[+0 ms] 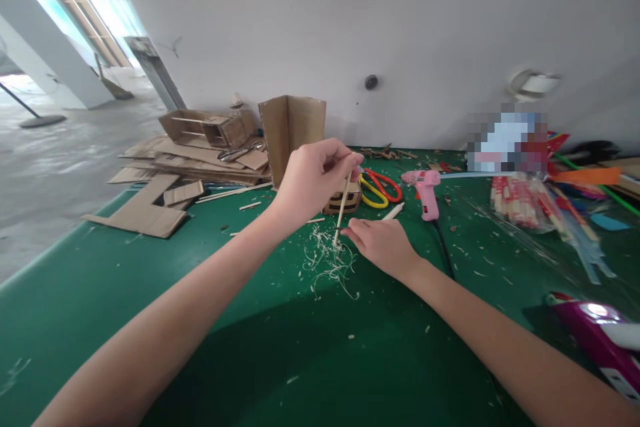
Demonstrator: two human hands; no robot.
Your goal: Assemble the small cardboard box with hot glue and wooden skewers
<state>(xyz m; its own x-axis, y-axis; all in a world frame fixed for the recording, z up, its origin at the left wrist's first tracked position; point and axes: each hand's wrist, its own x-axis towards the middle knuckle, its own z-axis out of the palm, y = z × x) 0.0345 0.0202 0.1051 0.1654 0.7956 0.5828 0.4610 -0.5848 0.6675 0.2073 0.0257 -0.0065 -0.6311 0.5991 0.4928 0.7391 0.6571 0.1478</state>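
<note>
My left hand [315, 180] is closed in a pinch on the top end of a thin wooden stick [343, 203], which stands slightly tilted with its lower end at the table. My right hand [387, 247] is closed around a small knife with a pale handle [394, 212] that sticks out behind the fingers. Its narrow dark blade lies against the stick near the lower end. Curly wood shavings [330, 267] lie around the stick's foot. Just behind my hands are a small cardboard box [345, 200], partly hidden, and scissors with red and yellow handles [383, 188].
A pink glue gun [427, 193] with a black cord stands to the right. Folded cardboard [290, 123], flat cardboard pieces [145, 213] and a cardboard frame [215, 128] are at the back left. Bundled sticks [520, 200] and a purple device [595, 333] lie at the right.
</note>
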